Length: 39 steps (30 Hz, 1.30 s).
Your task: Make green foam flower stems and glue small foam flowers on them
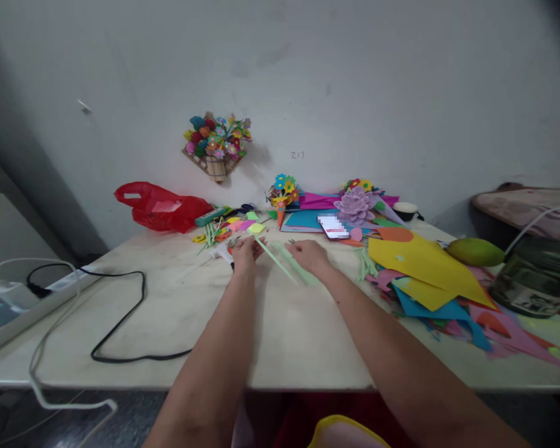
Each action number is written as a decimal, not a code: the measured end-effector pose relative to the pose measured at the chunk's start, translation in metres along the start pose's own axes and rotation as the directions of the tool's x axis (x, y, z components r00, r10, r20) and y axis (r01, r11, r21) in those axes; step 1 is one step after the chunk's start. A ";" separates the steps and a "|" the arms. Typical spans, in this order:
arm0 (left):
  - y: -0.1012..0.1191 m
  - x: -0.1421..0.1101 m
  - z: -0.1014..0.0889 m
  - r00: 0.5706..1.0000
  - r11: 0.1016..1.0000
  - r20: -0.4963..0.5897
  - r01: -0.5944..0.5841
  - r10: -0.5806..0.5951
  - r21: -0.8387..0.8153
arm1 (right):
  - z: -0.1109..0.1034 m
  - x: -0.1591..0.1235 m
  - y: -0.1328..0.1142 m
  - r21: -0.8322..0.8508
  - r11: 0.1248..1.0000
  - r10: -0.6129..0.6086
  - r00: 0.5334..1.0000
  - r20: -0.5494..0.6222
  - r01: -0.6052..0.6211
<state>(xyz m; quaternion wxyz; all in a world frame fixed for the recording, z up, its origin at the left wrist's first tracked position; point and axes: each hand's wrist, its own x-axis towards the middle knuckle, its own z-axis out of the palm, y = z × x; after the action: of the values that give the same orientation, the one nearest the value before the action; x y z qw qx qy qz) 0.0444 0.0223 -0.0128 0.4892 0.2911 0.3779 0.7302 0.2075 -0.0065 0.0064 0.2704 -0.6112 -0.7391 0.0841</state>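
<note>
A: Where is the pale green strip (279,261)?

B: Over the white table (303,336), slanting down from the left hand (247,252), whose fingertips look closed on its upper end. Its lower end points toward the wearer and looks blurred

A: And the right hand (309,255)?

B: Its fingers are curled inward at the far edge of a pale green sheet (303,269). I cannot tell whether they pinch it or only rest there

A: What could go wrong?

B: With only one end pinched, a strip that thin could twist or crease if the left hand turned sharply. The sheet could also wrinkle or slide if the right hand pressed sideways

A: I'd worry about the white glue gun (223,252) just beside the left hand. A careless sideways move could knock it, and if the tip is hot, burn a finger. I can't see whether it's on

B: The black cable (121,320) matters too: it runs from near the power strip (70,285) to the left forearm (221,323), so a backward sweep of that arm could snag it

A: On the other side, the loose green strips (366,264) lie near the right forearm (378,323); a wide elbow might scatter them
</note>
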 end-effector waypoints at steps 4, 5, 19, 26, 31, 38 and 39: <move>0.001 -0.002 0.001 1.000 0.999 -0.013 -0.028 0.028 -0.014 | 0.015 -0.005 -0.014 0.442 0.893 -0.102 0.916 0.387 -0.087; 0.002 -0.002 0.001 0.999 0.999 -0.028 -0.039 0.038 -0.019 | 0.017 -0.006 -0.015 0.491 0.864 -0.126 0.899 0.420 -0.109; 0.009 -0.002 0.001 0.977 0.984 -0.192 -0.120 0.093 -0.131 | 0.015 -0.008 -0.013 0.684 0.716 -0.128 0.938 0.324 -0.138; -0.008 -0.021 0.019 0.980 0.996 0.197 -0.009 -0.009 0.090 | 0.029 -0.006 -0.019 0.711 0.681 -0.008 0.968 0.250 -0.178; -0.008 -0.020 0.017 0.969 0.995 0.244 0.014 -0.037 0.097 | 0.031 -0.004 -0.020 0.713 0.672 0.027 0.968 0.248 -0.201; -0.001 -0.010 0.008 0.990 0.998 0.144 -0.007 -0.003 0.067 | 0.027 -0.006 -0.018 0.747 0.625 0.000 0.957 0.290 -0.226; -0.002 -0.011 0.009 0.988 0.995 0.154 -0.023 0.007 0.098 | 0.027 -0.006 -0.019 0.760 0.605 -0.020 0.950 0.312 -0.237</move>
<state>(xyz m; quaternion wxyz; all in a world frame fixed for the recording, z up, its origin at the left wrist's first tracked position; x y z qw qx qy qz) 0.0557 0.0151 -0.0100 0.4963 0.3734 0.3728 0.6894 0.1784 -0.0110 -0.0094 0.3952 -0.4543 -0.6181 0.5053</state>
